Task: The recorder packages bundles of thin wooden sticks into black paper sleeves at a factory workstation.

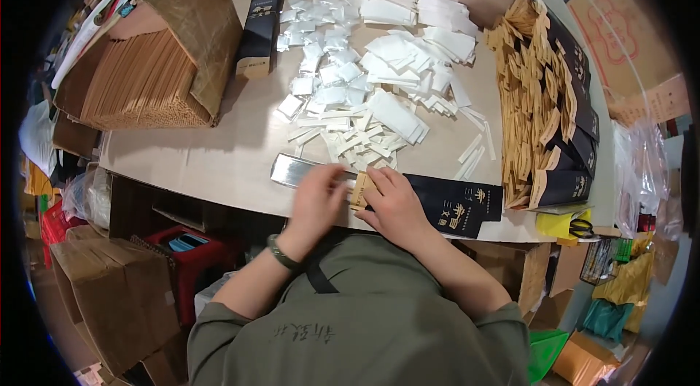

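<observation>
My right hand [397, 203] grips the kraft-brown end of a flat black paper sleeve [446, 203] at the table's front edge. A second black sleeve [487, 198] lies partly under it. Close to that brown end, my left hand [319, 200] has its fingers curled and slightly blurred; what they hold, if anything, is hidden. A long, shiny silver packet [292, 169] lies beside my left hand, its right part covered by the hand. Beyond my hands, slim cream-white sachets [357, 141] are heaped loosely.
Small clear-white packets [328, 43] and stacked white sachets [390, 3] spread across the table's middle. A carton [208, 58] of brown cardboard pieces stands left, near a dark box [259, 28]. Many black-and-kraft sleeves [532, 94] stand packed at right. Scissors [581, 228] sit at the right front edge.
</observation>
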Available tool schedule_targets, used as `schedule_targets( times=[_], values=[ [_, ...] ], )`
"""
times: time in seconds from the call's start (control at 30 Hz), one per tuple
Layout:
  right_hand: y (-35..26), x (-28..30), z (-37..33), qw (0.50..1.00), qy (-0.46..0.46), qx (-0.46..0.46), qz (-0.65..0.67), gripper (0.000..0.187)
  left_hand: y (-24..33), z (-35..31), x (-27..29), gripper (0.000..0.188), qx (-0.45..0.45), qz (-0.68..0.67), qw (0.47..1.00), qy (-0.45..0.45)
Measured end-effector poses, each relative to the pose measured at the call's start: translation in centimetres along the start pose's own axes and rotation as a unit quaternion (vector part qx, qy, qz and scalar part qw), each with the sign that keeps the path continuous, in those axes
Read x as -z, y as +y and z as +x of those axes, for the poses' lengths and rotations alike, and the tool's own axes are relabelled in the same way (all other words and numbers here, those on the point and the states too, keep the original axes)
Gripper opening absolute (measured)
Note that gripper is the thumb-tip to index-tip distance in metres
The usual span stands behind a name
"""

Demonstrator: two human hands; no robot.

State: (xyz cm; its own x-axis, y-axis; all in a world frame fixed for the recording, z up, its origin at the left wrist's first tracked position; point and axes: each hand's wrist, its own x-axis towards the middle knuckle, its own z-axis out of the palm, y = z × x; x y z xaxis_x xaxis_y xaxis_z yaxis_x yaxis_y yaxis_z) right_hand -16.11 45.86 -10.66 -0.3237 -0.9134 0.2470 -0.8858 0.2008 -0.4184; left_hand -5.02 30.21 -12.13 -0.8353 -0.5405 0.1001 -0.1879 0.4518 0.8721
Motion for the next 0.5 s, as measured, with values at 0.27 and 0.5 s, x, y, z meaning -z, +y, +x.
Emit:
schedule_targets(
  times=[0.27,0.5],
  values=[
    [-0.9,-1.1,-2.5,0.996,0.061,0.056,0.036,0.055,1.6,-2.1,5.3,0.068,-0.252,0.244,0.936,-0.04],
    [1.7,13.7,2.7,0.987,0.043,0.085,-0.133,0.011,-0.6,0.5,7.2,0.041,-0.15,0.264,0.952,-0.032]
  ],
)
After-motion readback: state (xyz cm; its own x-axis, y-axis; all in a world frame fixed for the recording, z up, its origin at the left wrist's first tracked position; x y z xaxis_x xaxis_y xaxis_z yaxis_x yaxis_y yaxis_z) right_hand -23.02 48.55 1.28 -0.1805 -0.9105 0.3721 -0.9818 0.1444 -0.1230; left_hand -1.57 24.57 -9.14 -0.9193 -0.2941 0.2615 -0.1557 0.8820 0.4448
